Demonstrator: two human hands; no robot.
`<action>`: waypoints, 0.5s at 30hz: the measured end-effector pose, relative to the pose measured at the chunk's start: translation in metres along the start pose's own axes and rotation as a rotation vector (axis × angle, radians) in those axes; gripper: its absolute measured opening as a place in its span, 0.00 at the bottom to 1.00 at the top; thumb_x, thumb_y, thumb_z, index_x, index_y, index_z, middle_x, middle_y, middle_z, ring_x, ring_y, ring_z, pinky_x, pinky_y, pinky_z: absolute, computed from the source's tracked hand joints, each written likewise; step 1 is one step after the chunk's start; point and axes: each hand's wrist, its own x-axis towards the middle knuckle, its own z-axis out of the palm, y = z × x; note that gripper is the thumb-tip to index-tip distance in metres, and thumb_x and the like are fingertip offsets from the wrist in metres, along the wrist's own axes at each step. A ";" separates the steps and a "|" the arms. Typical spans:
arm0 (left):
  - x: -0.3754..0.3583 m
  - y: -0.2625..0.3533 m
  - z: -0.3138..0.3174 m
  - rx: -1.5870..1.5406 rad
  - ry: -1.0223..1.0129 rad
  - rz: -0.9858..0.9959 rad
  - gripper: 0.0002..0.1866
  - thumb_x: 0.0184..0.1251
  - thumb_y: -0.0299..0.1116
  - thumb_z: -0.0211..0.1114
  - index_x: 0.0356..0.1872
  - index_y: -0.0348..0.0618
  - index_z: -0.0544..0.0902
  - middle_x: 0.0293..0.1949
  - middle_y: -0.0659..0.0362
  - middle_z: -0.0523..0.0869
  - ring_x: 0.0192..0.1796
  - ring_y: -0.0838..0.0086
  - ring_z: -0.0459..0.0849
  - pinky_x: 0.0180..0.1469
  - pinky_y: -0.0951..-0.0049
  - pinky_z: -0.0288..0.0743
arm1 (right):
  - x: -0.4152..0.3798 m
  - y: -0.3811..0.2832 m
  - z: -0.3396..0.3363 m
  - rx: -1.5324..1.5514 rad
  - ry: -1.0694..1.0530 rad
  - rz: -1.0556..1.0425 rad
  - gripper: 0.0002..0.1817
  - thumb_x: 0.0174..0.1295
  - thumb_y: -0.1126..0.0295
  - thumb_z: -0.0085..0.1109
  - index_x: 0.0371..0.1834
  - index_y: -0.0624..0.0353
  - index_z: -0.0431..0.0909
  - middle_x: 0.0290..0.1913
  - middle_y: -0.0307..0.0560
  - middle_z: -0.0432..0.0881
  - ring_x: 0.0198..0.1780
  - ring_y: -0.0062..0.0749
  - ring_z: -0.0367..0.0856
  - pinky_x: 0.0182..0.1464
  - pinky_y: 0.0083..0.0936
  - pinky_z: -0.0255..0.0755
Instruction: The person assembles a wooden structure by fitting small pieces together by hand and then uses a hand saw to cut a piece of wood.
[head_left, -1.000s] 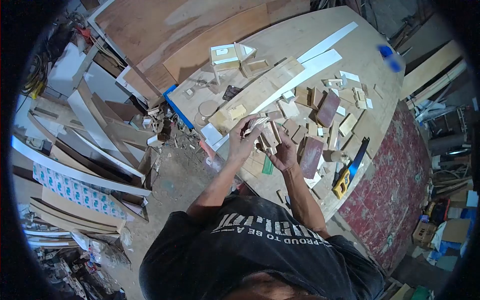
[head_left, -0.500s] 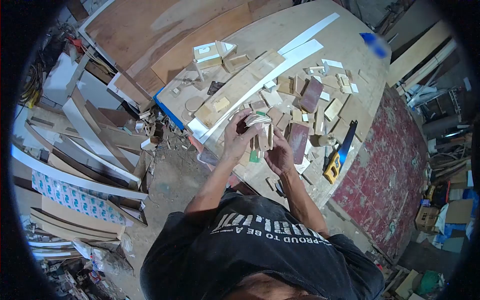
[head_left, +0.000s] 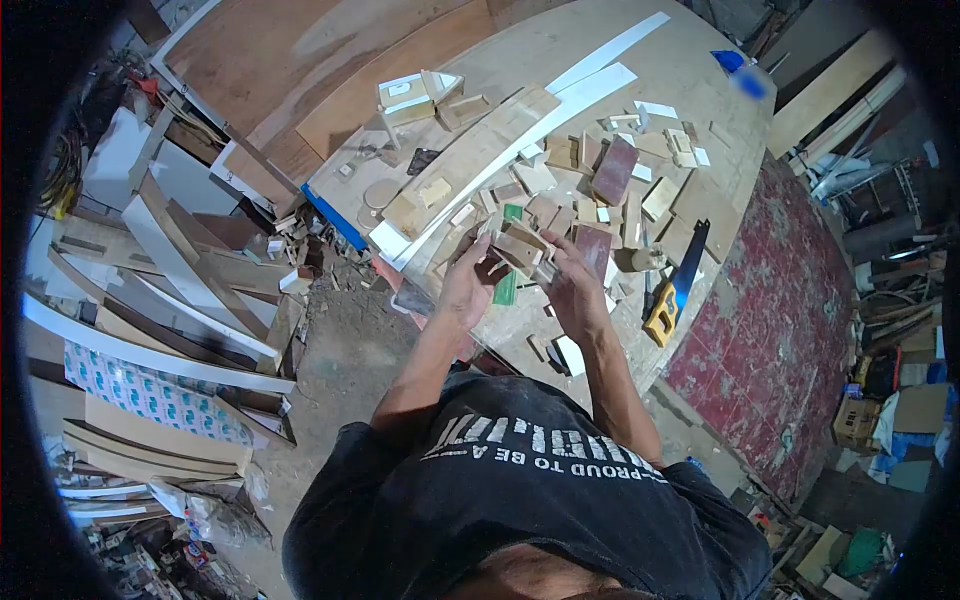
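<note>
A yellow-handled saw (head_left: 676, 285) lies on the workbench (head_left: 700, 90) near scattered offcuts (head_left: 640, 170) and a white strip (head_left: 610, 55).

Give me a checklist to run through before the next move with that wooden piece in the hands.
1. Left hand has a grip on the small wooden assembly: ok.
2. Right hand supports the same assembly from the other side: ok.
3. Assembly is lifted clear of the wood offcuts lying on the workbench: cannot tell, the view is from above.
4. Handsaw lies apart from both hands, on the person's right: ok.
5. Bench around the hands is uncluttered: not ok, offcuts and the long white strip crowd it.
6. Joints of the assembly are tight: cannot tell, too small to see.
</note>
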 end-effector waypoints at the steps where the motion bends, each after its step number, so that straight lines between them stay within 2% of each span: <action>1: 0.000 -0.001 -0.004 -0.037 0.020 -0.036 0.14 0.74 0.36 0.59 0.56 0.47 0.78 0.49 0.59 0.83 0.53 0.71 0.81 0.55 0.67 0.76 | -0.002 -0.003 0.003 -0.035 -0.007 -0.015 0.32 0.67 0.59 0.57 0.70 0.65 0.63 0.67 0.51 0.69 0.67 0.36 0.70 0.69 0.33 0.63; 5: -0.001 0.001 -0.008 -0.120 0.025 -0.104 0.14 0.75 0.38 0.57 0.56 0.45 0.78 0.49 0.58 0.83 0.54 0.70 0.81 0.55 0.65 0.77 | -0.007 -0.008 0.016 -0.118 -0.012 -0.066 0.35 0.66 0.62 0.58 0.73 0.65 0.59 0.70 0.51 0.65 0.70 0.38 0.65 0.71 0.36 0.61; 7: -0.009 0.004 0.003 -0.177 0.082 -0.095 0.16 0.76 0.40 0.54 0.55 0.41 0.77 0.49 0.57 0.83 0.52 0.69 0.82 0.53 0.64 0.80 | -0.007 -0.009 0.020 -0.588 -0.086 -0.227 0.37 0.64 0.68 0.60 0.75 0.63 0.57 0.73 0.51 0.62 0.73 0.38 0.61 0.69 0.35 0.62; 8: -0.009 0.006 -0.003 -0.177 0.080 -0.093 0.16 0.76 0.40 0.54 0.55 0.41 0.77 0.49 0.57 0.83 0.52 0.69 0.82 0.53 0.64 0.80 | -0.006 -0.009 0.022 -0.588 -0.088 -0.229 0.37 0.64 0.68 0.60 0.75 0.63 0.57 0.73 0.51 0.62 0.73 0.38 0.61 0.69 0.35 0.62; 10: -0.012 0.014 -0.009 -0.093 -0.114 -0.185 0.17 0.78 0.40 0.49 0.56 0.40 0.76 0.49 0.55 0.83 0.49 0.68 0.84 0.52 0.63 0.83 | -0.004 -0.006 0.027 -0.814 -0.088 -0.351 0.38 0.65 0.72 0.59 0.78 0.59 0.53 0.73 0.54 0.61 0.73 0.40 0.61 0.68 0.33 0.64; 11: -0.015 0.006 -0.005 -0.012 0.082 -0.171 0.22 0.78 0.43 0.44 0.65 0.44 0.70 0.54 0.54 0.82 0.51 0.65 0.84 0.52 0.65 0.83 | 0.000 -0.002 0.027 -0.784 -0.091 -0.412 0.37 0.64 0.75 0.58 0.77 0.60 0.55 0.72 0.56 0.63 0.72 0.39 0.63 0.67 0.31 0.66; 12: -0.015 0.009 -0.004 -0.010 0.081 -0.169 0.22 0.78 0.43 0.44 0.65 0.44 0.70 0.54 0.54 0.82 0.51 0.65 0.84 0.52 0.65 0.83 | 0.005 0.000 0.023 -0.783 -0.092 -0.415 0.37 0.64 0.75 0.58 0.77 0.60 0.55 0.72 0.56 0.63 0.72 0.39 0.63 0.67 0.31 0.66; 14: -0.016 0.014 -0.005 0.030 -0.044 -0.214 0.22 0.79 0.43 0.43 0.66 0.44 0.68 0.58 0.53 0.81 0.56 0.61 0.84 0.57 0.61 0.82 | 0.012 0.000 0.013 -0.730 -0.141 -0.399 0.35 0.64 0.77 0.58 0.75 0.60 0.58 0.71 0.55 0.65 0.69 0.38 0.68 0.66 0.30 0.66; 15: -0.016 0.017 -0.007 0.017 -0.048 -0.253 0.22 0.79 0.43 0.44 0.66 0.44 0.68 0.59 0.53 0.80 0.59 0.59 0.82 0.58 0.59 0.81 | 0.013 -0.006 0.018 -0.862 -0.100 -0.436 0.32 0.63 0.77 0.58 0.73 0.60 0.63 0.66 0.56 0.72 0.63 0.39 0.75 0.65 0.30 0.68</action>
